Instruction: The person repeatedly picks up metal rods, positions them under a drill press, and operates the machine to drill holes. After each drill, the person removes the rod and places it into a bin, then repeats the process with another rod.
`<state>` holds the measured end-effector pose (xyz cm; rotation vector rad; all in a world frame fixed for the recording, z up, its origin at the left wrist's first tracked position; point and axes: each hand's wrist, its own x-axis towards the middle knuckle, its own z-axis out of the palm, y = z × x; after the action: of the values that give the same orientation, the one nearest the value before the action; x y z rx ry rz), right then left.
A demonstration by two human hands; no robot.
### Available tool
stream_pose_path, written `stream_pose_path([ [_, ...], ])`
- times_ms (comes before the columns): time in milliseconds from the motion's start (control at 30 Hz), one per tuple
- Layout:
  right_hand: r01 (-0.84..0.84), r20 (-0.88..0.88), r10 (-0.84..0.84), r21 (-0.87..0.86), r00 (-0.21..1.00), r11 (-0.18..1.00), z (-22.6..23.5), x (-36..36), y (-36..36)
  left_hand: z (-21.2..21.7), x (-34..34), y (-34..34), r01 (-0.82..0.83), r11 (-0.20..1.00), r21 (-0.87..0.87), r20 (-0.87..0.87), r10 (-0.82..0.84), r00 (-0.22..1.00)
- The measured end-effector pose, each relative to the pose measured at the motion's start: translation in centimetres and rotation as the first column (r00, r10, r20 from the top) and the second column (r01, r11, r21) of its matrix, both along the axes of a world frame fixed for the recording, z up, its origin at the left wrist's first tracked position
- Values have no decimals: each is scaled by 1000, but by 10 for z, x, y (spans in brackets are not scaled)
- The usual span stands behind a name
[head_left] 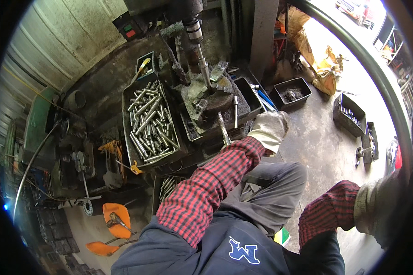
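Note:
My left hand (270,129), in a pale work glove, is just right of the drill press fixture (211,103), above my knee. Its back faces up and its fingers are mostly hidden. A metal bar (224,129) juts from the fixture toward my left forearm, and a thin pin (236,111) is to its right. Above, the drill chuck (194,31) holds a long bit (203,64) that reaches down into the fixture. My right hand (375,206), gloved too, is raised at the right rim near a curved dark tube (384,85); its fingers fade into shadow.
A bin of metal pins (151,123) stands left of the fixture. Blue-handled tools (266,100) lie in a tray beside it. Black bins (291,91) (350,114) sit at the right. An orange chair (117,220) is lower left. A switch box (127,28) hangs behind.

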<state>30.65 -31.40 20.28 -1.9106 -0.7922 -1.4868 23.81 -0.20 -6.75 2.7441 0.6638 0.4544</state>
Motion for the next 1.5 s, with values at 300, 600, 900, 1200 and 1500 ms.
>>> stream_pose_path([
  [300, 31, -12, -30, 57, 999, 998, -17, -6, -1, 13, -9, 0, 116, 993, -33, -162, -120, 979],
  [600, 21, -30, -19, 83, 999, 996, -30, -10, -1, 8, -10, -1, 125, 992, -2, -158, -123, 980],
  [900, -40, -74, 49, 118, 996, 992, -52, -18, 7, 85, -37, -20, 52, 971, -232, 27, -47, 999],
  [1200, -102, -119, 118, 137, 986, 985, -72, -29, 13, 220, -49, -114, 880, 289, -378, 878, -188, 439],
  [1500, -153, -131, 174, 157, 976, 976, -89, -39, 20, 223, -36, -152, 635, -566, -526, 676, 175, 716],
])
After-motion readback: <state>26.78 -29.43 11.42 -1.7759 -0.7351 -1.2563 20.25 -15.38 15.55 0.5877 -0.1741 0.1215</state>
